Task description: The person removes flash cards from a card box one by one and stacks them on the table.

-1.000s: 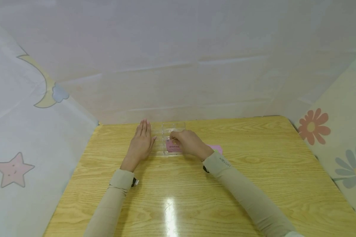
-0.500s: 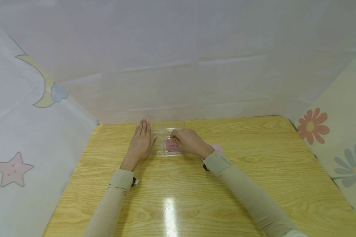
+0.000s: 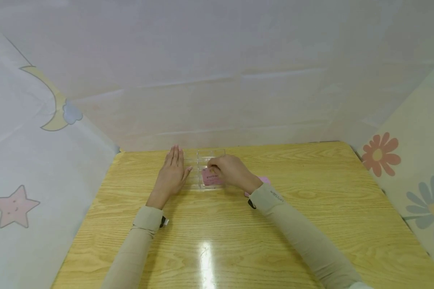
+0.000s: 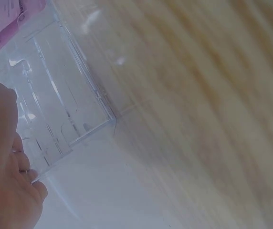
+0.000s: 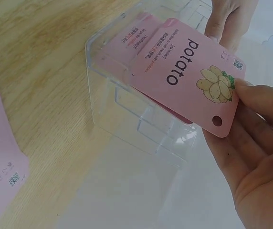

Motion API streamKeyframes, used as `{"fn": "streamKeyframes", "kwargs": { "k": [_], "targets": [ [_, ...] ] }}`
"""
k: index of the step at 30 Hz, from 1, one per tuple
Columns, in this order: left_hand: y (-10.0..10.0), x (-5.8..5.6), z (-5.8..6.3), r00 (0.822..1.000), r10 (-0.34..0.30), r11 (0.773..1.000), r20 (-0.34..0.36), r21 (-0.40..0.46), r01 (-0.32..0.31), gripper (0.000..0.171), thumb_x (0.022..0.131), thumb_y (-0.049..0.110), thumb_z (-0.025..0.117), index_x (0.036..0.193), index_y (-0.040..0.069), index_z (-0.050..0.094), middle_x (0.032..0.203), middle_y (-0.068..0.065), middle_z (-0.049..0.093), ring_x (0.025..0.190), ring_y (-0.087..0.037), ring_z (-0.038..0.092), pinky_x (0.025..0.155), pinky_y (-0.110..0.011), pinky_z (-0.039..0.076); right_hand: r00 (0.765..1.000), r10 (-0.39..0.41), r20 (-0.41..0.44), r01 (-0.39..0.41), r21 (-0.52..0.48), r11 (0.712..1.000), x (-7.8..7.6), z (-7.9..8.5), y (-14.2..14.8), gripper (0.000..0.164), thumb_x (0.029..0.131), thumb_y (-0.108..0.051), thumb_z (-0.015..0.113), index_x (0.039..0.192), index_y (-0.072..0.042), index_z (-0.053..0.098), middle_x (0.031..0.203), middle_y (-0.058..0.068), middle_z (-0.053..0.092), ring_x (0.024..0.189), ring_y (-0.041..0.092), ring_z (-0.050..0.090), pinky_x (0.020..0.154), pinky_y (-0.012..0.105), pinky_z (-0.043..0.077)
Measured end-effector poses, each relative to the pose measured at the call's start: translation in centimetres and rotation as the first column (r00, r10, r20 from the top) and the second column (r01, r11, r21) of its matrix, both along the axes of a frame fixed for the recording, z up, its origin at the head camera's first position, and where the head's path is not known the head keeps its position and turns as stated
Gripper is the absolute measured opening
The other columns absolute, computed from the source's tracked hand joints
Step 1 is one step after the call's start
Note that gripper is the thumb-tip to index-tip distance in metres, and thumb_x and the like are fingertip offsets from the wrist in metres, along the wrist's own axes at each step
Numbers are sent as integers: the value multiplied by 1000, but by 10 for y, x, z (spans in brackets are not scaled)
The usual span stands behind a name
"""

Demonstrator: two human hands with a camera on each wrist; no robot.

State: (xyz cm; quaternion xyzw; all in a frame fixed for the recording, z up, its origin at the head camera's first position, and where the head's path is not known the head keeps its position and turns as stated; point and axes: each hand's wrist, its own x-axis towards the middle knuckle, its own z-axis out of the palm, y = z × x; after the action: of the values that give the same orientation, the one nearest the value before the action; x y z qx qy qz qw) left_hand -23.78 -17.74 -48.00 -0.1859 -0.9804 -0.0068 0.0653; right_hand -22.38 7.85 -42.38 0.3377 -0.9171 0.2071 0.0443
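Note:
A clear plastic organizer [image 4: 81, 121] with divided slots stands near the table's back edge. My left hand [image 3: 170, 174] lies along its left side, fingers straight and together, thumb spread toward it. With thumb and fingers, my right hand [image 3: 233, 172] pinches a pink flashcard [image 5: 184, 71] by one end. It reads "potato" and shows a drawing of potatoes. The card is tilted at the organizer's front right slot, in front of a second pink card [image 5: 127, 43] inside it. How deep the held card sits, I cannot tell.
Another pink card [image 5: 0, 157] with a green drawing lies on the wooden table [image 3: 188, 249], right of the organizer and partly behind my right wrist in the head view. Printed cloth walls [image 3: 217, 112] enclose the back and sides.
My right hand has shifted very slightly up, and the potato card has tilted a little with it. The left hand keeps its place against the organizer.

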Motion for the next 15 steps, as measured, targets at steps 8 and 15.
{"fn": "streamKeyframes", "kwargs": {
  "k": [8, 15],
  "targets": [
    [0, -1, -2, 1000, -5, 1000, -20, -8, 5, 78, 115, 47, 31, 163, -13, 16, 173, -32, 5, 165, -44, 10, 136, -52, 13, 1000, -10, -12, 10, -23, 1000, -1, -1, 4, 18, 104, -12, 67, 113, -9, 81, 113, 6, 82, 102, 22, 79, 89, 36, 66],
    [0, -1, -4, 998, -14, 1000, -55, -25, 12, 78, 114, 47, 32, 162, -13, 17, 173, -33, 9, 164, -45, 16, 136, -51, 15, 1000, -19, -16, 19, -54, 998, -3, 2, 9, 17, 102, -13, 69, 113, -8, 82, 110, 6, 83, 98, 21, 80, 87, 35, 66]
  ]
}}
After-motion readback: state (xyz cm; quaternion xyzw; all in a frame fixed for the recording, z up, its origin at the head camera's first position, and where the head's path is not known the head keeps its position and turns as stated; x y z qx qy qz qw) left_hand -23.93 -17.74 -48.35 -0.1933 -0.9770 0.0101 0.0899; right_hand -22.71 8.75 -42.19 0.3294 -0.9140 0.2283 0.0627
